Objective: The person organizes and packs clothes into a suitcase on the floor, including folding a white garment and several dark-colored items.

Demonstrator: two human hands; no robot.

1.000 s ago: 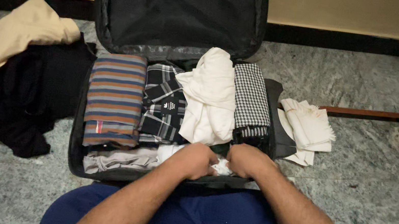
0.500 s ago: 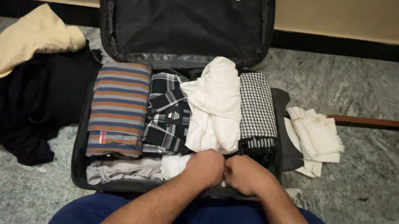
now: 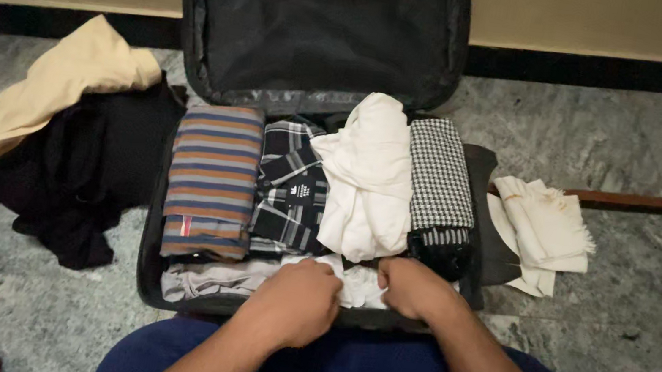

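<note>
1. So we're kneeling at the open suitcase (image 3: 151,273), and both hands are on a small white cloth (image 3: 358,285) at the near edge of the case, right between our knuckles. Left hand (image 3: 294,301) is clenched into a fist on its left side, right hand (image 3: 411,288) is clenched on its right side, both bunching up fabric.

2. Handling guess: it's soft, thin and light, totally floppy. No stiffness at all, so it'll sag wherever we don't hold it. Not fragile, not slippery. Pinching the two outer edges seems like the best way to keep it flat; grabbing the middle would just wad it up.

3. Stuff packed around it, all folded fabric:
- striped shirt (image 3: 212,179), orange, blue and grey bands, a neat flat rectangle on the left
- dark plaid shirt (image 3: 289,193) just beside it, a bit rumpled
- bigger white garment (image 3: 367,174), loosely piled and puffy, in the middle
- black-and-white checked cloth (image 3: 439,175), a tight tidy fold on the right
- pale grey piece (image 3: 208,279) along the near edge, touching our left hand's side

4. Outside the case: a cream garment (image 3: 72,84) over a black clothes heap (image 3: 86,171) on the left, and a cream fringed cloth (image 3: 543,227) on the right. The floor (image 3: 635,337) is hard, grey veined stone with a polished look.
</note>
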